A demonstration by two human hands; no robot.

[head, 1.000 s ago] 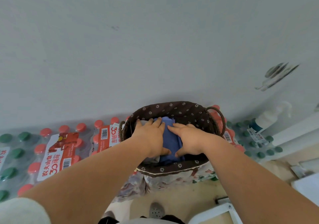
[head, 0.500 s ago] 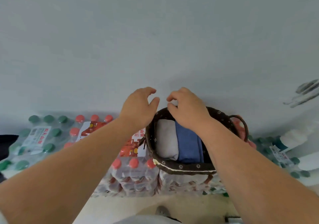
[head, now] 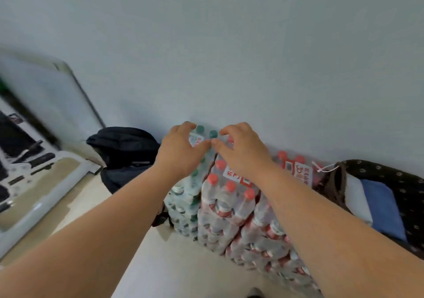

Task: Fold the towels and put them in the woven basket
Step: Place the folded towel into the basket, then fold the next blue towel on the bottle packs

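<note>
The woven basket [head: 406, 183], lined with dark brown flowered cloth, sits at the far right on top of stacked water bottle packs. Inside it a folded grey-white towel [head: 356, 196] lies beside a folded blue towel [head: 383, 206]. My left hand [head: 181, 150] and my right hand [head: 241, 150] hover side by side in the air over the bottle packs, well left of the basket. Both hold nothing, with fingers loosely curled. The basket's right part is cut off by the frame edge.
Shrink-wrapped packs of bottles with red caps [head: 231, 196] and green caps [head: 190, 183] stand against the grey wall. A black backpack [head: 124, 153] leans on the floor to their left. An open white case [head: 34, 164] lies at far left.
Both hands let go of the towels, lifted out of the basket and swung left with my view. The basket has slid from the centre to the right edge.
</note>
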